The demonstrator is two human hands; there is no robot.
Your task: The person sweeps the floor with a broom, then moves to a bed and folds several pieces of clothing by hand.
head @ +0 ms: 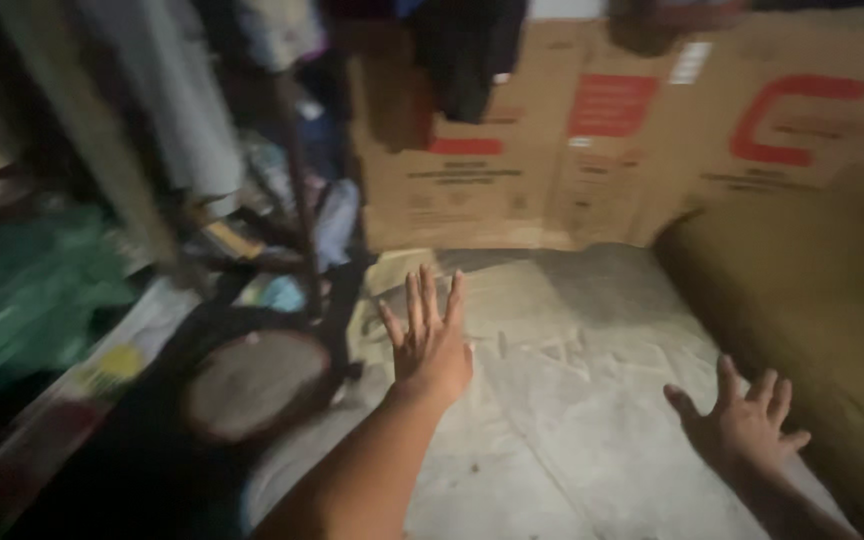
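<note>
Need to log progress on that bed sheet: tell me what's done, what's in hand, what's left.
Done: the pale sheet lies spread across the surface up to the cardboard boxes. In hand: both hands are open and hold nothing, the left hand flat over the sheet, the right hand over its near right part. Left: creases show between the hands.

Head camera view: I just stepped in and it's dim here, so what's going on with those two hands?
A person reaches both bare hands out, fingers spread, over a pale wrinkled sheet. The left hand is stretched forward near a round dark-rimmed stool; the right hand hovers by an olive cushion. Neither holds anything. Whether the palms touch the sheet cannot be told. Cardboard boxes stand behind.
</note>
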